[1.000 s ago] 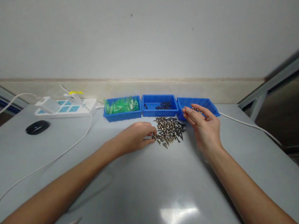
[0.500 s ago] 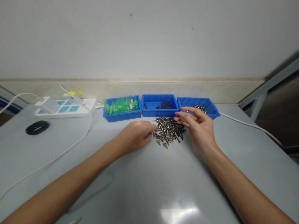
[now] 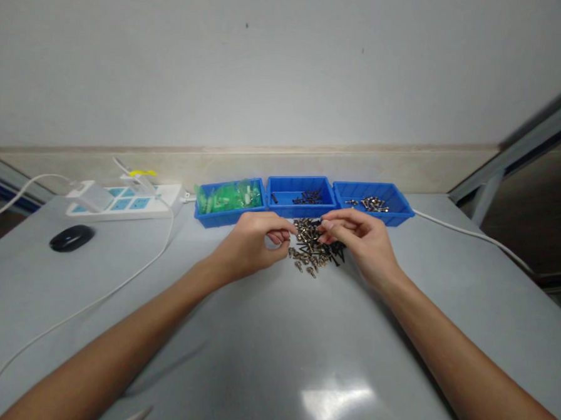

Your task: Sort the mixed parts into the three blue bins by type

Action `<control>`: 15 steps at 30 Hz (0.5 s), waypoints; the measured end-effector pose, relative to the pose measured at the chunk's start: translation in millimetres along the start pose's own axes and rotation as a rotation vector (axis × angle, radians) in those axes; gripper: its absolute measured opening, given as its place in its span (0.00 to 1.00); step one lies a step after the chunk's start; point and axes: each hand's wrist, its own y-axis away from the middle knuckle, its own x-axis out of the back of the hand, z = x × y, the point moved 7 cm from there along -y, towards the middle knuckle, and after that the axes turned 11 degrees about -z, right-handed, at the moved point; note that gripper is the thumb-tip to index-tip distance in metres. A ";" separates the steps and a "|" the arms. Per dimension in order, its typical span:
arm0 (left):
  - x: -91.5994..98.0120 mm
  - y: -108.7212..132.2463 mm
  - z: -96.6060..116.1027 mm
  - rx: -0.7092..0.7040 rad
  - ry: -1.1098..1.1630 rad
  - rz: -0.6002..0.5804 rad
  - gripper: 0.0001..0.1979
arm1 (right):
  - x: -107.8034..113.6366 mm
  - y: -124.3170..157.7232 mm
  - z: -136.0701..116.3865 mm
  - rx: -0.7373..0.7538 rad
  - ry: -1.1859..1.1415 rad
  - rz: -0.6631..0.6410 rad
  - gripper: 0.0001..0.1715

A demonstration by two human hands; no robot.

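Observation:
A pile of mixed small screws (image 3: 312,252), brass-coloured and black, lies on the grey table (image 3: 273,347) in front of three blue bins. My left hand (image 3: 253,243) rests at the pile's left edge with its fingers curled into a pinch. My right hand (image 3: 357,236) hovers over the pile's right side, fingertips pinched together at the screws. What either pinch holds is too small to make out. The left bin (image 3: 229,202) holds green plastic pieces, the middle bin (image 3: 300,198) a few black screws, the right bin (image 3: 372,203) some brass-coloured screws.
A white power strip (image 3: 121,200) with plugs sits at the back left, its cable trailing across the table. A black mouse (image 3: 71,238) lies near it. Another white cable (image 3: 467,235) runs off right. A wall stands right behind the bins.
My right hand moved left from over the right bin down to the pile and closed into a pinch. My left hand lifted slightly and curled tighter at the pile's left edge.

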 end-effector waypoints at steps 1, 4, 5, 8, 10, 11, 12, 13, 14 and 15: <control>1.1 -0.4 -1.2 0.026 0.080 0.011 0.13 | -4.3 0.5 0.5 -0.016 0.015 -0.043 0.14; -0.5 -1.1 -4.9 0.098 0.278 -0.007 0.20 | -16.6 2.9 3.9 -0.083 0.039 -0.170 0.15; -1.1 -1.0 -5.4 0.112 0.317 -0.012 0.21 | -19.8 3.9 5.5 -0.107 0.040 -0.206 0.15; -1.8 -0.8 -5.6 0.121 0.382 -0.012 0.22 | -24.9 6.0 8.9 -0.163 0.026 -0.274 0.17; -3.2 -0.9 -5.0 0.113 0.398 -0.023 0.21 | -25.8 6.5 9.9 -0.177 0.018 -0.295 0.17; -4.1 -1.1 -4.6 0.106 0.402 -0.031 0.20 | -26.1 6.6 10.0 -0.175 0.019 -0.306 0.17; -5.0 -1.2 -4.2 0.098 0.403 -0.039 0.19 | -26.8 6.6 9.9 -0.170 0.025 -0.319 0.17; -5.9 -1.3 -3.8 0.088 0.404 -0.046 0.18 | -27.9 6.6 10.0 -0.165 0.034 -0.337 0.16; -6.6 -1.4 -3.5 0.078 0.403 -0.052 0.18 | -29.2 6.6 10.2 -0.159 0.043 -0.353 0.16; -7.2 -1.4 -3.3 0.067 0.401 -0.056 0.17 | -30.1 6.4 10.4 -0.152 0.049 -0.362 0.15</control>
